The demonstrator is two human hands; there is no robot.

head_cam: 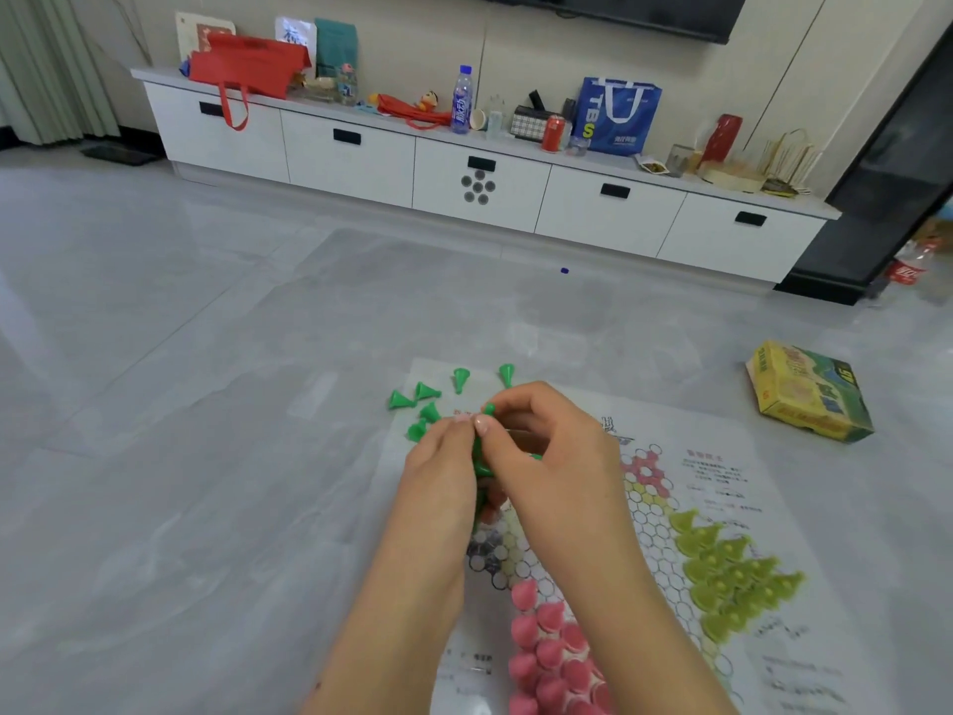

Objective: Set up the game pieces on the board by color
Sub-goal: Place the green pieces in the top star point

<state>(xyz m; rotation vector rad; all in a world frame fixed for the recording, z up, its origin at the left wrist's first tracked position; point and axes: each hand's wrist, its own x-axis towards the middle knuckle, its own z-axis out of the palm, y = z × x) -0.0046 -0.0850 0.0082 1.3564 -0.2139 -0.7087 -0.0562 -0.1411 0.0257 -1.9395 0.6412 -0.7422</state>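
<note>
Leftmost, I see loose green cone pieces (424, 399) lying tipped at the far-left corner of the paper board (732, 487). My left hand (438, 467) and right hand (546, 446) meet above them, fingers curled and pinching a cluster of green pieces (482, 459). Pink pieces (552, 657) fill the near corner; yellow-green pieces (732, 575) fill the right one. A game box (807, 392) lies well apart on the floor.
</note>
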